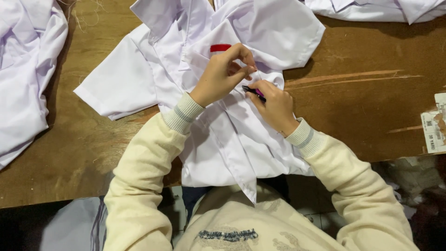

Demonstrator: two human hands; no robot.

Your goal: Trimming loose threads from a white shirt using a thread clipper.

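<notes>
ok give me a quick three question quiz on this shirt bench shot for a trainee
1. True or false: the right hand holds a small dark tool with a pink grip.
2. Which colour is the small tab on the white shirt under the hands? A) blue B) red C) green
3. Fill the gap: the left hand pinches something fine, too small to make out, above the shirt, which lies on a brown ____ table.

Key: 1 true; 2 B; 3 wooden. More white garments lie at the left edge and the top right.
</notes>
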